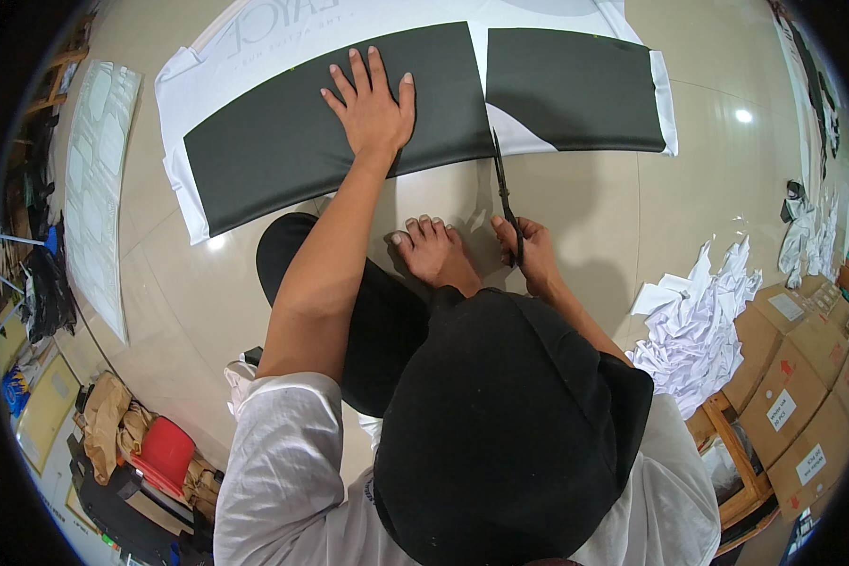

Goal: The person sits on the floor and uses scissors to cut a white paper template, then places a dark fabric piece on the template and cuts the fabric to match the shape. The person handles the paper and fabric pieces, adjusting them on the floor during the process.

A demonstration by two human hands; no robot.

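Note:
My left hand lies flat with spread fingers on a large dark, slightly curved panel. White fabric with faint grey print is under the panel and shows past its far and left edges. To the right is a smaller dark panel, also on white fabric. A narrow gap separates the two panels. My right hand grips the handles of black scissors. Their blades point away from me, the tips beside the near right corner of the larger panel. I cannot tell whether the blades touch the fabric.
My bare foot rests on the tiled floor below the panels. At right, a heap of white fabric scraps sits beside cardboard boxes. A long whitish sheet lies at left, with a red chair-like object lower down.

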